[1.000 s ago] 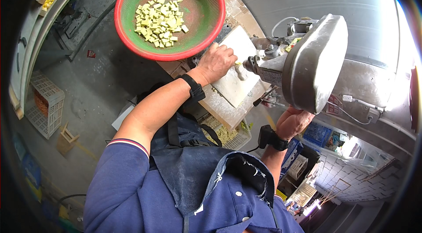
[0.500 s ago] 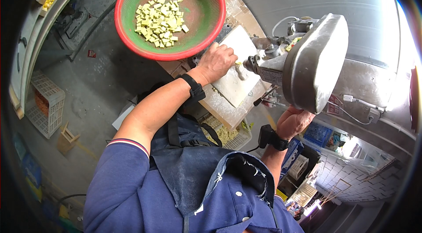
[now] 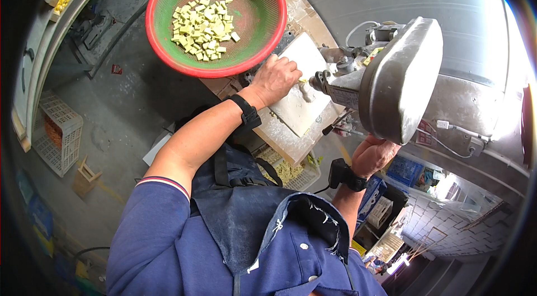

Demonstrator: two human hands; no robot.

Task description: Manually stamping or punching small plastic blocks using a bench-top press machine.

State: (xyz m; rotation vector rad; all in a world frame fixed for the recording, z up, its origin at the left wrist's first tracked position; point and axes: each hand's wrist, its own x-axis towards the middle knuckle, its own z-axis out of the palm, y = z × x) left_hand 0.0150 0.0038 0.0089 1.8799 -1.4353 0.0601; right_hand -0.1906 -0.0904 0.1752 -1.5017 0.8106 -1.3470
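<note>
My left hand (image 3: pixel 275 79) is closed, its fingers curled over the white board (image 3: pixel 313 111) of a bench machine. A small yellow-green piece (image 3: pixel 302 79) shows at its fingertips, in front of the machine's metal working end (image 3: pixel 320 81). Lower right, my right hand (image 3: pixel 376 156) is curled at the bottom edge of the large grey metal housing (image 3: pixel 400 83). Its fingertips and whatever they hold are hidden by that housing. Beyond my left hand is a red-rimmed green colander (image 3: pixel 251 27) with many yellow-green square pieces (image 3: pixel 204 25) in it.
A black-knobbed lever (image 3: pixel 329 128) sticks out beside the board. Below the bench, a pale crate (image 3: pixel 305 177) holds yellow-green bits. White plastic baskets (image 3: pixel 70 139) and a small wooden stool (image 3: pixel 86 178) stand on the floor at left. Cables (image 3: pixel 447 150) run along the machine's right.
Almost nothing differs. Both hands keep their places at the machine, and the pieces in the colander lie as before.
</note>
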